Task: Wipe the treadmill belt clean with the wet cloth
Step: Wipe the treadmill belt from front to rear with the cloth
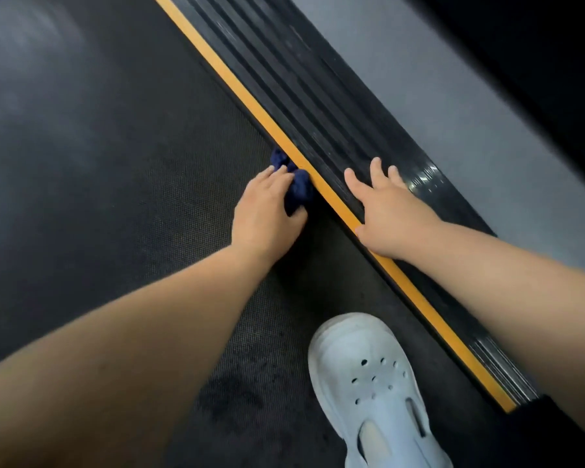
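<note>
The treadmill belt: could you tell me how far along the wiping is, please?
Partly done, at a guess. A darker, damp-looking patch beside the white shoe suggests wiping there. The left hand presses the blue cloth at the orange strip; the right hand braces on the side rail. The far belt looks greyish.

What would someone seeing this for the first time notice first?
Probably the bright orange stripe cutting diagonally across the dark treadmill, between the belt and the ribbed side rail. Next, the two bare hands at the centre: the left hand presses a dark blue cloth onto the belt against the stripe, the right hand lies flat on the rail. A white clog stands below on the belt.
</note>
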